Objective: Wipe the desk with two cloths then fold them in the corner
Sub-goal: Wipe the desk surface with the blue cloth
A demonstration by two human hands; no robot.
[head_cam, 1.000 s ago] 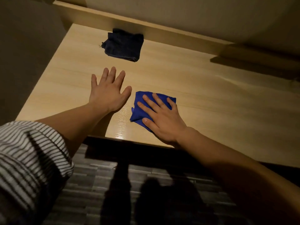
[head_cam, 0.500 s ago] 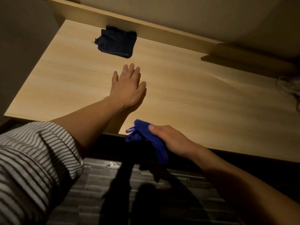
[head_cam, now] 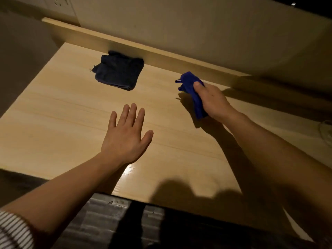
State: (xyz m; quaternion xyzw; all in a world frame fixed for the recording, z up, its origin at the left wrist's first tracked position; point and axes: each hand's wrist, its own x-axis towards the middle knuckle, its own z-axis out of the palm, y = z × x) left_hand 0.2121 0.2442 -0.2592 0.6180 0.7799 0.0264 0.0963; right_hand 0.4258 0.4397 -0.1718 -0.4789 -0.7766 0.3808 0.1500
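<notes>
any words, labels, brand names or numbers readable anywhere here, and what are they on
None can be read.
No text shows on the dark folded cloth, the blue cloth held in the right hand, the desk or the striped sleeve.
The wall plate at top left shows only dark slots; any marking there is too blurred to tell.

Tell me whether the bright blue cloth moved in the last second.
Yes. The bright blue cloth, gripped by the right hand, went from the front of the desk toward the back ledge.
</notes>
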